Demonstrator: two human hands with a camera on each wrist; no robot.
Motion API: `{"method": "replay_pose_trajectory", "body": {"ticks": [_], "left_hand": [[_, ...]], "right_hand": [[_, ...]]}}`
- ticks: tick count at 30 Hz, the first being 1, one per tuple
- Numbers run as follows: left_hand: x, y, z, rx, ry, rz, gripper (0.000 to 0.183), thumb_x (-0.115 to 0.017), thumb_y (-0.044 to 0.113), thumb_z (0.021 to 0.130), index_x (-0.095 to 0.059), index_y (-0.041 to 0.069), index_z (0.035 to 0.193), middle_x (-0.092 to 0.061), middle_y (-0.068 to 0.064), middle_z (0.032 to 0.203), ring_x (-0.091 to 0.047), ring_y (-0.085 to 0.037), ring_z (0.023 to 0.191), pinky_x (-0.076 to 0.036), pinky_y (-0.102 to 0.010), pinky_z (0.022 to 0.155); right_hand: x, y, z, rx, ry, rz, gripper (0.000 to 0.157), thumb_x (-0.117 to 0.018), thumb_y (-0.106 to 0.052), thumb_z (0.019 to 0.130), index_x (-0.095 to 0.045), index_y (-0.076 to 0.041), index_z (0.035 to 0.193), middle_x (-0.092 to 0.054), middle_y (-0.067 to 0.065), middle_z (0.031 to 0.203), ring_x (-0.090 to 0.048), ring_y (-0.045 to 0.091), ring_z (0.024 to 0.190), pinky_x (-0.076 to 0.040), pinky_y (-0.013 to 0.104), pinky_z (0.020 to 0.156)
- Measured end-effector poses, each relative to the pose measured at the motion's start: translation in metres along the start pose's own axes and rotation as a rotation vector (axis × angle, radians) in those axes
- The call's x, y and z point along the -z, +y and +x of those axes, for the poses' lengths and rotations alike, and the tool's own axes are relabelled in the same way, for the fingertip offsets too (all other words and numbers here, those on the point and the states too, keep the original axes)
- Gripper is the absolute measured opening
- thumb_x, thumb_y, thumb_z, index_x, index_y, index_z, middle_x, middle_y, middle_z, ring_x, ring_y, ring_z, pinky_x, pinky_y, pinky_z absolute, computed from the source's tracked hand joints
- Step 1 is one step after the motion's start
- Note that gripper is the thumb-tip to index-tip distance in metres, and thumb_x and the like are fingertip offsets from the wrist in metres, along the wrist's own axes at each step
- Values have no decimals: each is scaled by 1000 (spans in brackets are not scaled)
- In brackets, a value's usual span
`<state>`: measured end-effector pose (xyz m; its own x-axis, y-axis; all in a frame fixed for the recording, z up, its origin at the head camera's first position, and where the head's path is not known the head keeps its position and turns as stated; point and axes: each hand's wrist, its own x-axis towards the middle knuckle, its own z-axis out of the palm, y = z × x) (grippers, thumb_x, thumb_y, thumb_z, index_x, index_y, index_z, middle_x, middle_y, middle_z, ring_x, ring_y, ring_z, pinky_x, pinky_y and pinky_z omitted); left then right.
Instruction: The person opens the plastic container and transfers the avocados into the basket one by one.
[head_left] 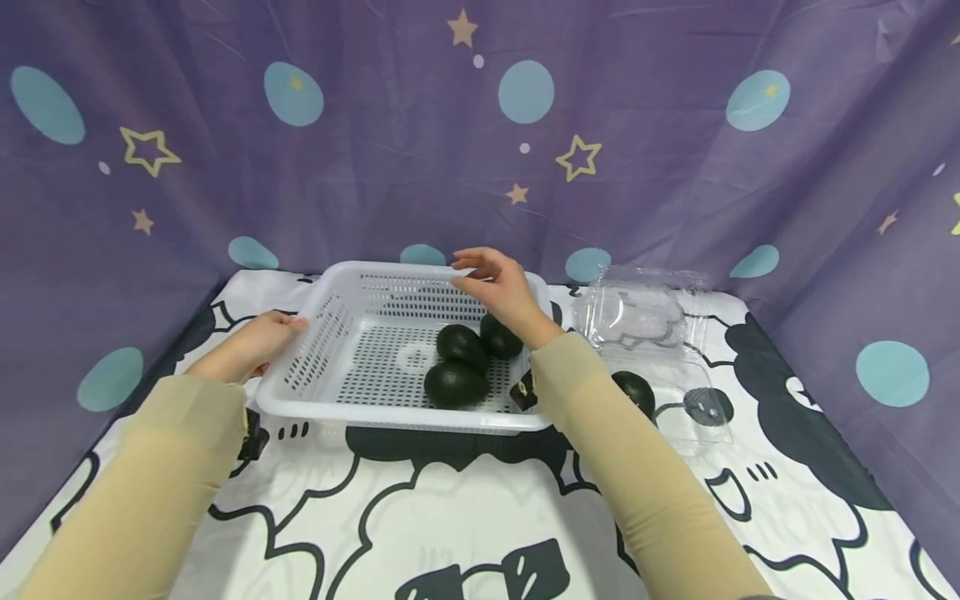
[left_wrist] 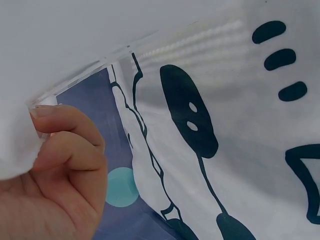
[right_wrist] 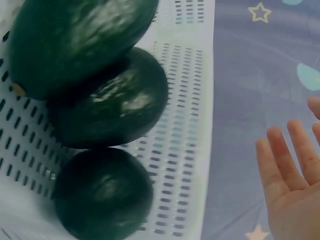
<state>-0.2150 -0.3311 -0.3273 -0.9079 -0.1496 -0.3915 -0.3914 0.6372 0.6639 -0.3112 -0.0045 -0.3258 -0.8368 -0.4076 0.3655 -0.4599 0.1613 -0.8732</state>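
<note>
A white plastic basket with slotted walls stands on the table, holding three dark green avocados. One avocado lies nearest the front rim, another avocado just behind it, and a third avocado at the right. With curled fingers my left hand grips the basket's left rim; the left wrist view shows these fingers bent at its edge. Above the basket's far right part, my right hand hovers with relaxed, spread fingers and holds nothing. The avocados are below and beside it in the right wrist view.
Right of the basket lies an opened clear plastic clamshell box. A further avocado is by its front part, partly hidden by my right sleeve. A purple curtain hangs behind the table, which has a black-and-white cartoon cloth.
</note>
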Motion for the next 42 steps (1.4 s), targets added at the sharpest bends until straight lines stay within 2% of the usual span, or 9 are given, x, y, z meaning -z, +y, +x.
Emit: {"method": "replay_pose_trajectory", "body": {"ticks": [16,22,31,42], "left_hand": [[0,1,-2,-20,-17,10,58,-26,35,109,-33,-11,142,-66,-18,107,-67,-10,74,-55,-32,68],[0,1,-3,-8,-9,28,60,-24,37,109,-31,-11,144,-62,-22,115,-67,-12,78,-54,-31,68],[-1,1,-3,5,-7,41,63,-24,38,109,-26,-12,146,-58,-26,122,-67,-16,83,-53,-29,68],[-1,0,-2,-13,-25,36,62,-23,39,109,-29,-12,145,-59,-26,123,-68,-16,84,-55,-32,71]], "right_hand": [[15,-45,-7,9,-33,-43,44,-70,-19,93,-58,-16,135,-65,7,122,-64,21,99,-53,36,86],[19,-54,-12,-10,-66,-44,46,-70,-22,93,-56,-19,136,-63,4,124,-64,19,103,-53,37,89],[22,-68,-24,-11,-59,-64,45,-72,-21,92,-57,-18,135,-64,3,122,-64,17,100,-54,36,86],[24,-90,-45,44,-90,-112,45,-73,-18,91,-58,-15,133,-65,3,120,-65,17,95,-53,34,89]]}}
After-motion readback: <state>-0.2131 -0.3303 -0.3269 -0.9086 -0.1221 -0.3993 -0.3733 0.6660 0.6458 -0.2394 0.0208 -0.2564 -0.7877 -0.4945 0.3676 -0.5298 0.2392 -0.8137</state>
